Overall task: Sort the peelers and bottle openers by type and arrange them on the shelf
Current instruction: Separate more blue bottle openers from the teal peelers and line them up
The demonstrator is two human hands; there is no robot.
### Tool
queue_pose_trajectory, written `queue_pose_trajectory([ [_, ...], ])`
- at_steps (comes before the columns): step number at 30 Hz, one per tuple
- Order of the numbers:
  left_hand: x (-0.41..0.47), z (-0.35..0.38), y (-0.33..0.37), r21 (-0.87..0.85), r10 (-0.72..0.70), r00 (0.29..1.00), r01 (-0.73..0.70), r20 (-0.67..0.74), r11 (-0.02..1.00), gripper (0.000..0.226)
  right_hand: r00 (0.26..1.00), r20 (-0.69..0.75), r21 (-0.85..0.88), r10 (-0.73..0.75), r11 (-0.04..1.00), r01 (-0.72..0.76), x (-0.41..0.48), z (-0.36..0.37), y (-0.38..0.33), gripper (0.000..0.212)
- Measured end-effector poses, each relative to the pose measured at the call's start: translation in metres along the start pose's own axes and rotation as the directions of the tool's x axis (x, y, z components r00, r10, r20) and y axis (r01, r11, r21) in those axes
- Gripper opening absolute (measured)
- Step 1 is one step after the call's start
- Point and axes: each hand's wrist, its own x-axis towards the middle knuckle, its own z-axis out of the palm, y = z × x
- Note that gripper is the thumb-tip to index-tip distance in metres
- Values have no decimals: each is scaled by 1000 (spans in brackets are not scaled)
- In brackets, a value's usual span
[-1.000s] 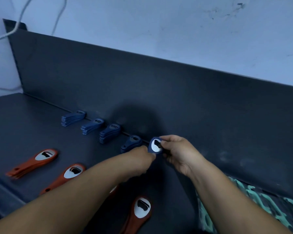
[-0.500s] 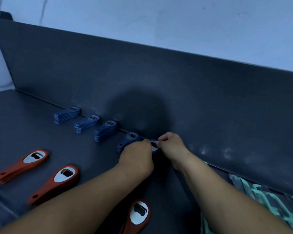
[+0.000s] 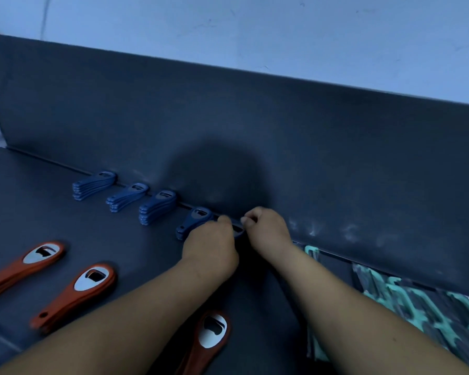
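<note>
Blue bottle opener point(image 3: 239, 233) sits at the right end of the far row of blue stacks point(image 3: 157, 206) on the shelf point(image 3: 52, 212). Left hand point(image 3: 211, 247) and right hand point(image 3: 266, 230), fingers point(image 3: 251, 220) curled, both pinch it.

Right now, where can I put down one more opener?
Bare dark shelf lies left of the leftmost blue plastic opener stack and between the blue stacks and the orange metal-faced openers. It's crowded where left hand and right hand hold a blue opener by the fourth stack.
</note>
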Motion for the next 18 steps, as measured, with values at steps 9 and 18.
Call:
queue_pose_trajectory([
  [9,-21,-20,51,3,130,989,-130,-66,991,41,1000,-12,-126,-24,992,22,-40,-55,18,26],
  [18,-52,5,129,-81,282,942,-271,182,959,44,996,-69,-247,57,966,-72,-110,-126,68,31],
])
